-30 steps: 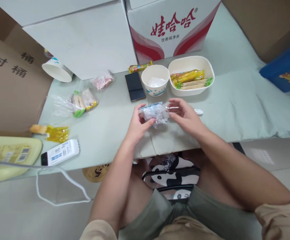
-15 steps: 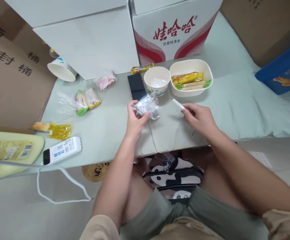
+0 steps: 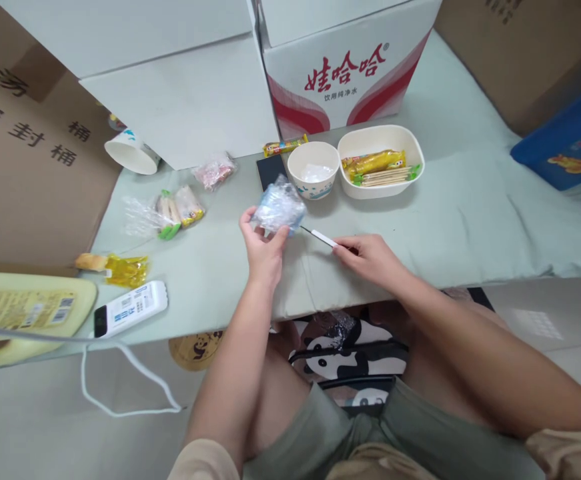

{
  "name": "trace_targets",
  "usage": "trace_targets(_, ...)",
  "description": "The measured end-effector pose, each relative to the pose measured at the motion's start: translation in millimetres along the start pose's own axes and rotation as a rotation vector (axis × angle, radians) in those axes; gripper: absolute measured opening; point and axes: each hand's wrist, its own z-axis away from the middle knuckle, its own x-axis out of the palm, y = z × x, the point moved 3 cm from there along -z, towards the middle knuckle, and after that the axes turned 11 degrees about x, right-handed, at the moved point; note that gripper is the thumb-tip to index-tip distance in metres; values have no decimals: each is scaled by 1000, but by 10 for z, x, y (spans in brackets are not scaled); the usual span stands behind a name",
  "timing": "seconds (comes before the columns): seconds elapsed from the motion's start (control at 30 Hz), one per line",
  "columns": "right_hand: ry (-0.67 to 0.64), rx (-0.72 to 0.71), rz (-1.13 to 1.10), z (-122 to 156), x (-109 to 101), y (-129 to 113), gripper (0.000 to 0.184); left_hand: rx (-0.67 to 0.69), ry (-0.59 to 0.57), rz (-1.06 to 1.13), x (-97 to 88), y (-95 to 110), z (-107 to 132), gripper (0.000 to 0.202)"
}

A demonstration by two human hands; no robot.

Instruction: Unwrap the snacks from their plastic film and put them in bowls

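Observation:
My left hand (image 3: 264, 248) is closed on a crinkled clear plastic packet (image 3: 280, 205) with some blue in it, held above the cloth; its contents cannot be made out. In my right hand (image 3: 365, 257) is a slim white-handled tool (image 3: 323, 237) with a thin dark tip. That tip points left and lies close to the packet's lower right edge; whether it touches cannot be told. Just behind the packet are a dark phone (image 3: 270, 170), partly covered, and a paper bowl (image 3: 314, 160) with clear plastic inside. Beside it stands a white tub (image 3: 380, 190) holding yellow-wrapped snacks (image 3: 376, 161) and wooden sticks (image 3: 383, 178).
White cartons (image 3: 345, 87) stand at the back. Leftward lie a tipped paper cup (image 3: 133, 152), a pink packet (image 3: 216, 171), bagged sticks (image 3: 168, 215), a yellow wrapper (image 3: 127, 269) and a white device (image 3: 133, 308). A blue container (image 3: 565, 143) is at right. The table's front edge borders my lap.
My left hand has shifted slightly left, lifting and turning the packet. My right hand has brought the white-handled tool left and nearer, its tip now by the packet.

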Motion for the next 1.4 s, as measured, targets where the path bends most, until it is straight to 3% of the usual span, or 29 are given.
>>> trace_targets(0.07, 19, 39, 72, -12, -86, 70, 35, -19, 104, 59, -79, 10, -54, 82)
trace_targets(0.17, 211, 78, 249, -53, -278, 209, 34, -5, 163, 59, -123, 22, -59, 81)
trace_targets(0.23, 320, 121, 385, -87, -387, 315, 34, 9, 86, 9, -77, 27, -1, 78)
trace_targets(0.33, 374, 184, 523, -124, -480, 439, 34, -17, -138, -112, 59, 26, 140, 60)
trace_targets(0.43, 439, 116, 521, -112, -497, 429, 40, 11, -237, -306, 118, 50, 215, 39)
trace_targets(0.5, 421, 8, 427, -88, -437, 364, 47, 71, -177, -398, 87, 87, 189, 32)
trace_targets(0.6, 268, -169, 256, -64, -241, 241, 52, 57, -104, -357, 30, 117, 123, 24)
trace_targets(0.7, 139, -281, 144, -74, -31, 140, 58, -128, -73, -181, 27, 109, 120, 22)
trace_targets(0.83, 68, -309, 60, -129, 92, 66, 71, -332, -99, -43, 87, 114, 173, 31)
trace_targets(0.9, 72, -293, 47, -143, 71, 54, 61, -335, -79, -49, 81, 130, 163, 25)
trace_targets(1.0, 110, -295, -5, -125, -21, 52, 31, -301, 11, -67, 16, 155, 108, 7)
trace_targets(1.1, 143, -303, -94, -86, -135, 79, 15, -288, 80, -99, -67, 178, 47, 4)
trace_targets(1.23, 143, -227, -171, -50, -284, 179, 18, -297, 156, -190, -203, 184, -21, 9)
trace_targets(1.4, 116, -101, 41, -17, -384, 260, 49, -170, 186, -264, -356, 156, -107, 23)
